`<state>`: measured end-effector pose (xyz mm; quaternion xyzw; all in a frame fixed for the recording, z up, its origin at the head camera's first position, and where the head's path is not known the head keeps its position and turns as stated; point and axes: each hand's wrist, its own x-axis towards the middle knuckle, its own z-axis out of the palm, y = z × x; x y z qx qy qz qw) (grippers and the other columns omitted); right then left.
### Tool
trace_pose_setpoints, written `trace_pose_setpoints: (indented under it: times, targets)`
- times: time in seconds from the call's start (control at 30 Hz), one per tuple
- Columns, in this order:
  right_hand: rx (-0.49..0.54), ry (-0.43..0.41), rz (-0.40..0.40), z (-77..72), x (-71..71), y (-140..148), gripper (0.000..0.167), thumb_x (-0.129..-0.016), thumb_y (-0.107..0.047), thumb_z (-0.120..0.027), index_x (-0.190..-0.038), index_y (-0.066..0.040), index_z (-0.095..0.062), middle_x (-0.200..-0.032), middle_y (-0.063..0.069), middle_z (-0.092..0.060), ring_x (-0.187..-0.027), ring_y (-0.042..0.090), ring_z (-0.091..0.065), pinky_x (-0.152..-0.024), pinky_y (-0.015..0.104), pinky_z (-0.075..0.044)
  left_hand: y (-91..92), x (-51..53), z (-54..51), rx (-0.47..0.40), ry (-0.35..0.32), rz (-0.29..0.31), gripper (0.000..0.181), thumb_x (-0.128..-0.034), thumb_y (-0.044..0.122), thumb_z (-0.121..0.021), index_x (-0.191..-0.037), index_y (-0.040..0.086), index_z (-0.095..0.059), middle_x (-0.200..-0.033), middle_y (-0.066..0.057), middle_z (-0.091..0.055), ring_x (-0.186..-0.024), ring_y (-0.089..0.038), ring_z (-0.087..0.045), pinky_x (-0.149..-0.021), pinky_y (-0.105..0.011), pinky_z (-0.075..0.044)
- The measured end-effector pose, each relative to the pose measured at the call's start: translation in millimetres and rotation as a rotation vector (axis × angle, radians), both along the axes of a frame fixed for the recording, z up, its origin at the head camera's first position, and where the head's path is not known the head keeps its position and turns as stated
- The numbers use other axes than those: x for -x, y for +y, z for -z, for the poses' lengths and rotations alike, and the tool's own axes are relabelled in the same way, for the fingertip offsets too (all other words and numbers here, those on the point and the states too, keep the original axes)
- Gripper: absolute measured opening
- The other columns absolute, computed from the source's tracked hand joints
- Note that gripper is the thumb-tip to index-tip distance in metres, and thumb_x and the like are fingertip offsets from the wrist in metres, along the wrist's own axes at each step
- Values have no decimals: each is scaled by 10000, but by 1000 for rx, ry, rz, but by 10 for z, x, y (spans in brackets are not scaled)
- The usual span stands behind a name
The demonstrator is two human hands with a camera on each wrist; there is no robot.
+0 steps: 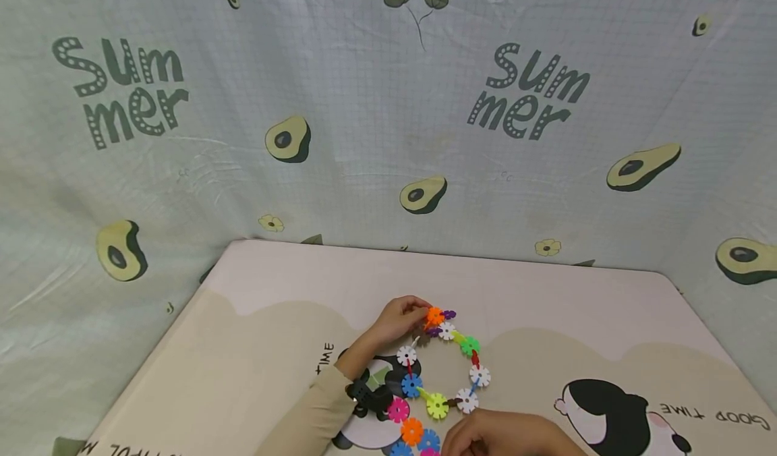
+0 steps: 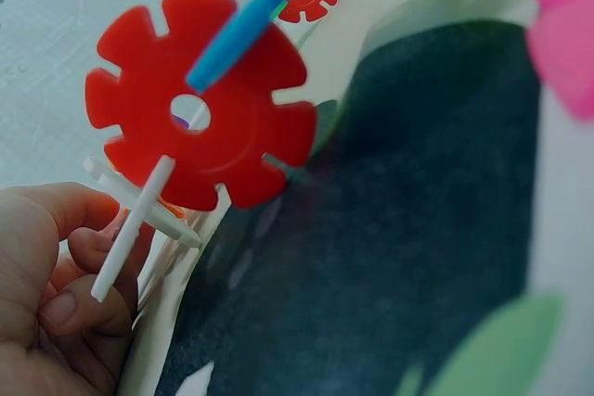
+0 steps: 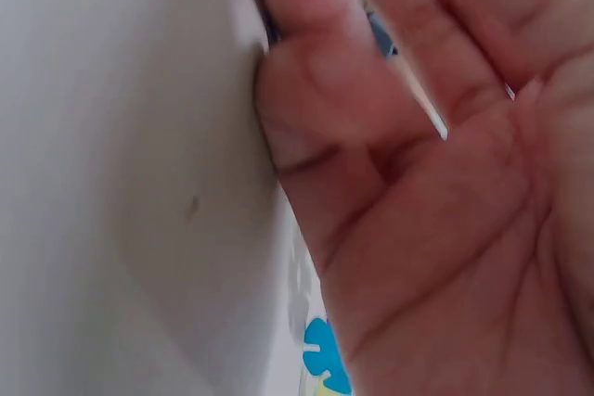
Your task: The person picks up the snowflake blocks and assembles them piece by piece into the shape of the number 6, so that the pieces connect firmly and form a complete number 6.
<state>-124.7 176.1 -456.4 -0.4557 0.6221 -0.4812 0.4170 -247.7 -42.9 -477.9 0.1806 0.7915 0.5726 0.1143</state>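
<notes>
A chain of linked plastic snowflake discs lies on the table, curved into a loop with a tail toward me. At the loop's far end, my left hand (image 1: 402, 318) pinches an orange snowflake disc (image 1: 434, 317), with purple and white discs joined beside it. In the left wrist view, a red disc (image 2: 232, 127) and white disc edges (image 2: 135, 229) appear close to the left fingers. My right hand (image 1: 506, 434) is low by the near side of the loop, close to a white disc (image 1: 467, 401). Its fingers are bent; their tips are hidden in the right wrist view.
The loop also bears a green disc (image 1: 470, 346) and a yellow one (image 1: 437, 406). Pink (image 1: 398, 409) and orange (image 1: 412, 432) discs form the tail, running to the frame's bottom edge. A printed cloth covers the table (image 1: 273, 334); a patterned curtain (image 1: 352, 105) hangs behind it.
</notes>
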Motion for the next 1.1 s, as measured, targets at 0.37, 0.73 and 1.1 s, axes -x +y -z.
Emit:
trace_pose_setpoints:
  times: [0.37,0.73,1.1]
  targets:
    - [5,36,17,-15,-24,-39,218,-975,-133,-578,-1074,34,-678,-1216,102,-597,-1110,20,-518,-828,223,-520,-4,2,10,-7,4,5,264,-987,162,-558,-1135,-37,-650,-915,-110,-665,-742,-105,-552,-670,-216,-470]
    - [-60,10,72,-33,-33,-39,221,-962,-155,-607,-1084,6,-695,-1056,106,-606,-937,-60,-502,-738,118,-445,-7,-4,1,-11,15,20,258,-985,147,-556,-1132,-45,-648,-895,-102,-659,-723,-101,-543,-651,-213,-465]
    - [-78,35,86,-28,-40,-43,172,-968,-164,-603,-1058,-29,-660,-876,104,-532,-782,-89,-471,-667,92,-400,-7,-9,14,-12,0,12,286,-989,180,-560,-1154,-33,-654,-941,-116,-673,-763,-111,-565,-687,-216,-482]
